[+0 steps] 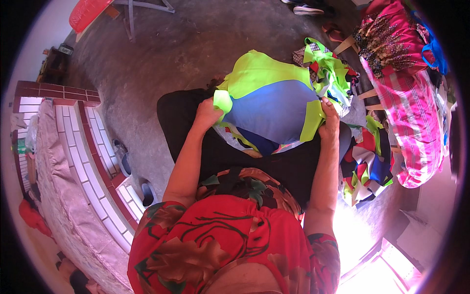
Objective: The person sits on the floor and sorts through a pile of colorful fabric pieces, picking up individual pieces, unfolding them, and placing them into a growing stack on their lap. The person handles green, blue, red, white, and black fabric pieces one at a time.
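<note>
Stretched out over my lap is a sewn cloth piece (267,108), grey-blue in the middle with neon yellow-green panels at its far edge and sides. My left hand (208,115) is closed on its left side, where a bright green flap folds over by the fingers. At the right green panel, my right hand (330,117) pinches the edge, thumb uppermost. Below the near edge, darker blue and patterned cloth shows, partly covered; I cannot tell whether it belongs to the same piece.
Heaps of coloured fabric scraps lie beyond my right hand (333,73) and beside my right knee (367,164). Pink plaid cloth (416,117) drapes over wooden legs at right. A brick-edged platform (83,161) with a pink cover stands left, dark shoes (122,157) beside it.
</note>
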Tool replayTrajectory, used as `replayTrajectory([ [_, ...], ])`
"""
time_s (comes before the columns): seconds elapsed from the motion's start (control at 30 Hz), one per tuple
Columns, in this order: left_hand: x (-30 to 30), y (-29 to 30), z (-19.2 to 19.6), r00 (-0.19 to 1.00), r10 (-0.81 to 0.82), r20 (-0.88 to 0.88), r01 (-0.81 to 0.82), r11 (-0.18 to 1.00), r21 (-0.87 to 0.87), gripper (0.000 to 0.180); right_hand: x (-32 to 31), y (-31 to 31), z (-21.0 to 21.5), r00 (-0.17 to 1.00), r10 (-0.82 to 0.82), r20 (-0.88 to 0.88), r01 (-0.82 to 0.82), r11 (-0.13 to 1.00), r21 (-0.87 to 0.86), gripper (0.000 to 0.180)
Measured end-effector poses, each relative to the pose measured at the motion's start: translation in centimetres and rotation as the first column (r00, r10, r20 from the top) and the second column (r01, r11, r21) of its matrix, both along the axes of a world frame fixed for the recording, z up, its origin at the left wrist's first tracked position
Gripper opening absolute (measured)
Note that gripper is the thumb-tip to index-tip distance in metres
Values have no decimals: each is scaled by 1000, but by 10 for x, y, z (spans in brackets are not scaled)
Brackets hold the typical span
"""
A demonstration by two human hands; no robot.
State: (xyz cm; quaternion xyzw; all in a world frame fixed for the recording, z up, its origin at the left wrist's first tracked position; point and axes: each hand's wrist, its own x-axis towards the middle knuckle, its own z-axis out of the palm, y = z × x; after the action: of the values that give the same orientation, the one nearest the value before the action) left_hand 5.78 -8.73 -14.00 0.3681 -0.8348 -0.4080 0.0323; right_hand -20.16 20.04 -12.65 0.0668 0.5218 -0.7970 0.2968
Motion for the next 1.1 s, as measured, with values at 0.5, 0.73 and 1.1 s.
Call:
replayTrajectory([
  [0.5, 5, 11, 1, 980, -191, 49, 177, 739, -651, 5, -3, 3, -6, 999, 35, 11, -35, 999, 21, 23],
  [0.73, 14, 18, -10, 870, -319, 375, 492, 611, -620, 15, -4, 2, -11, 997, 75, -14, -74, 996, 46, 22],
  [1.1, 15, 16, -20, 839, -328, 433, 516, 732, -445, 13, 1, -1, -6, 995, 95, -7, -95, 995, 36, 22],
])
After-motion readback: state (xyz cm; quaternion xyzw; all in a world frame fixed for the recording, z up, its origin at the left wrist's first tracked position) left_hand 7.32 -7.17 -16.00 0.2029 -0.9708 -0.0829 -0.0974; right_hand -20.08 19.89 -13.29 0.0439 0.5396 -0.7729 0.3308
